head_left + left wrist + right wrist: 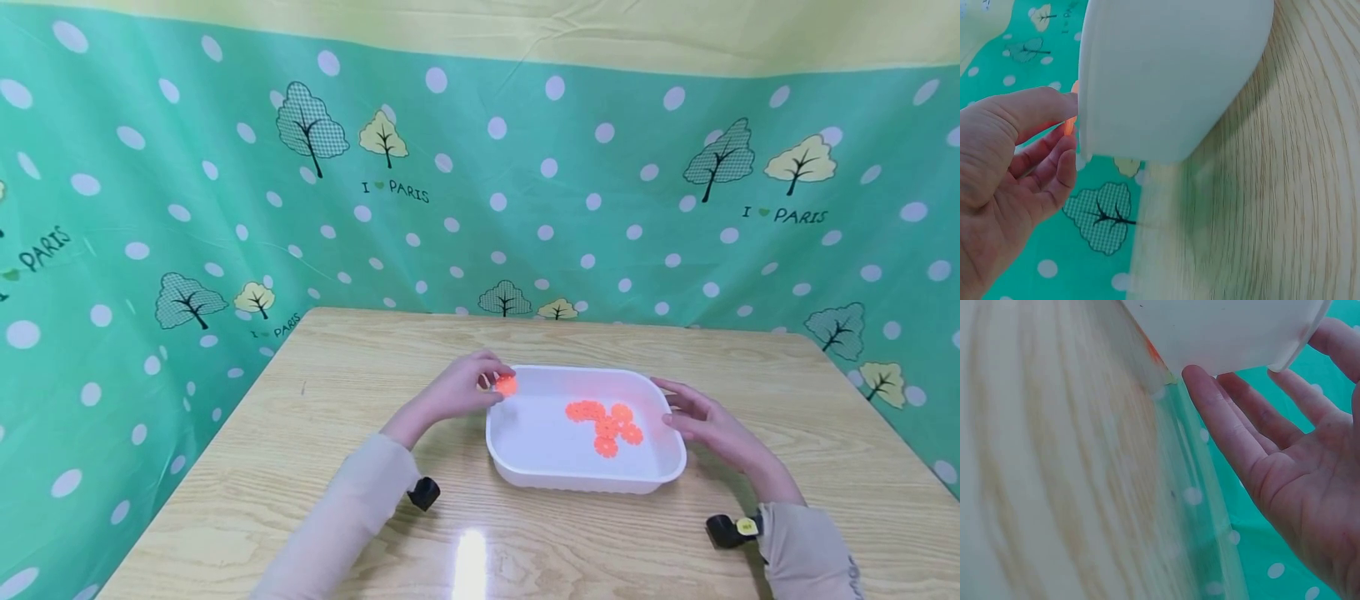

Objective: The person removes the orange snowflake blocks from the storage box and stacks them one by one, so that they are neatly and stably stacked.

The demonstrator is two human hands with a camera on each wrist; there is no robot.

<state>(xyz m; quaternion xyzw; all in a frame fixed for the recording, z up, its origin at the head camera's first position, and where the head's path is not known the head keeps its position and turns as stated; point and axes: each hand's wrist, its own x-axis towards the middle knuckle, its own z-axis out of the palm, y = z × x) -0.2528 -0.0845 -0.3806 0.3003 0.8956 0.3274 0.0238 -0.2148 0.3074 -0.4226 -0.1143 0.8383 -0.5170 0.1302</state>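
Both hands flank the white, rounded-rectangular plastic basin (532,446), which sits on the pale wood-grain surface (360,358). With thumb and fingertips, the left hand (467,390) pinches a bright orange, scalloped-edged flat disc (507,385) at the basin's far left corner, right by the rim. Such a fingertip hold suits so small and thin a thing, probably leaving most of its face free.

Opposite, the right hand (703,425) grips the right end of the basin: its thumb lies at the rim and its fingers spread along the outer wall, as the right wrist view shows. This light hold seems meant to steady the basin, since it looks light enough to slide at a nudge.

Inside, to the right of the middle, lies a loose cluster of matching orange scalloped discs (606,428), some overlapping; the raised walls likely serve to contain them. How many there are is hard to tell. Behind the surface hangs a green, white-dotted cloth (525,242) printed with trees.
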